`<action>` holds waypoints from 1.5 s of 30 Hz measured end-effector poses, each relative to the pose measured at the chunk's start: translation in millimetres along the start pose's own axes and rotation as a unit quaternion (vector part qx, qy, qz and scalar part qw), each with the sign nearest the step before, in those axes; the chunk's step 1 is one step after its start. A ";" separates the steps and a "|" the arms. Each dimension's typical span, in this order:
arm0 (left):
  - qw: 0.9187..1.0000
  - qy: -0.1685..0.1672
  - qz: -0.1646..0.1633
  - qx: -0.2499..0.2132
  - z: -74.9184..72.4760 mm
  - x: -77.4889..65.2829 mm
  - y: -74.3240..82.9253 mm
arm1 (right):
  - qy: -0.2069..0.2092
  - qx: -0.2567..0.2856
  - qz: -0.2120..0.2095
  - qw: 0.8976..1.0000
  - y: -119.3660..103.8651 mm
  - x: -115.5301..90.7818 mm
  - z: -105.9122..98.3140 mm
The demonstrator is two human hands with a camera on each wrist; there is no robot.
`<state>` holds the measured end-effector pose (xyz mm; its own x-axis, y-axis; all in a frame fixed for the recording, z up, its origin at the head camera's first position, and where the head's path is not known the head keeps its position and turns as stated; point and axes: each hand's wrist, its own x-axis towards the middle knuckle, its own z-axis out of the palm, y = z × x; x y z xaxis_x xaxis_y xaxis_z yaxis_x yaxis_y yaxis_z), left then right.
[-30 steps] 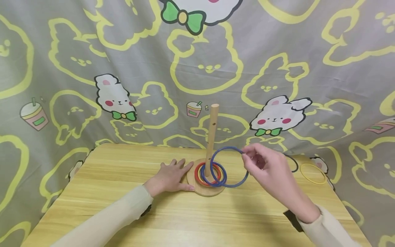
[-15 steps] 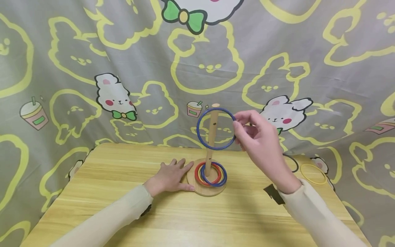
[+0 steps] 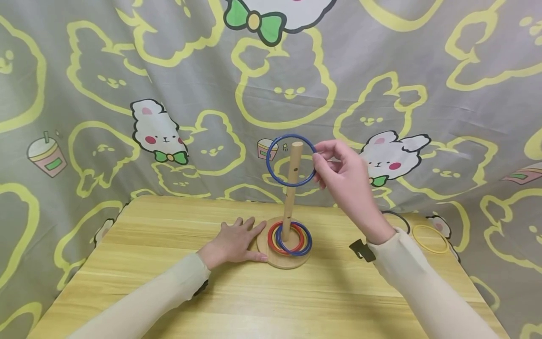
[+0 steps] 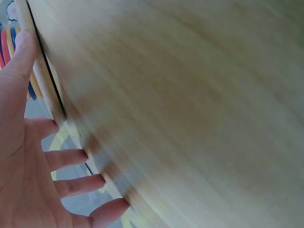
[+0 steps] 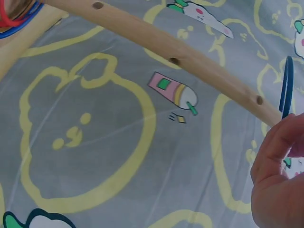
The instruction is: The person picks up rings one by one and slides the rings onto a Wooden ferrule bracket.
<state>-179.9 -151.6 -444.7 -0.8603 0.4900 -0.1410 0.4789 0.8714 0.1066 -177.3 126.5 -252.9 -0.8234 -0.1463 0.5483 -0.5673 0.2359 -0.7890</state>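
In the head view my right hand point(image 3: 340, 165) pinches a blue ring point(image 3: 268, 165) by its right edge, level with the top of an upright wooden peg point(image 3: 290, 205). The peg's tip shows inside the ring's outline; whether the ring encircles the peg I cannot tell. The right wrist view has this ring almost edge-on near the peg's upper end. My left hand point(image 3: 232, 242) lies with spread fingers on the table, thumb and forefinger against the round wooden base point(image 3: 281, 263). Around the peg's foot lie several rings, among them a red ring point(image 3: 269, 242) and another blue ring point(image 3: 311, 245).
At the back right of the wooden table point(image 3: 237, 301) lie a yellow ring point(image 3: 429, 252) and a dark ring point(image 3: 408, 226), the latter partly hidden by my right forearm. A grey patterned curtain point(image 3: 203, 89) hangs close behind the table.
My right hand has lifted the blue ring from low beside the peg, moving up and left to the peg's top. My left hand has stayed in place.
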 end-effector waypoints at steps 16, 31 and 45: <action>1.000 -0.007 -0.007 0.005 0.4 -1.3 0.1 | -0.053 -0.025 0.122 0.991 49.6 -12.3 15.5; 1.000 -0.001 -0.008 0.007 0.3 0.2 0.3 | -0.095 -0.044 0.176 0.979 94.1 -47.7 35.7; 1.000 0.005 -0.005 0.000 1.0 -0.6 -0.3 | -0.123 -0.047 0.233 0.964 124.2 -78.3 49.8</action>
<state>-179.3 -152.1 -445.7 -0.8669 0.4808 -0.1314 0.4700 0.8763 0.1057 -184.0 119.4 -407.6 -0.9733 -0.2243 0.0490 -0.1409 0.4148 -0.8989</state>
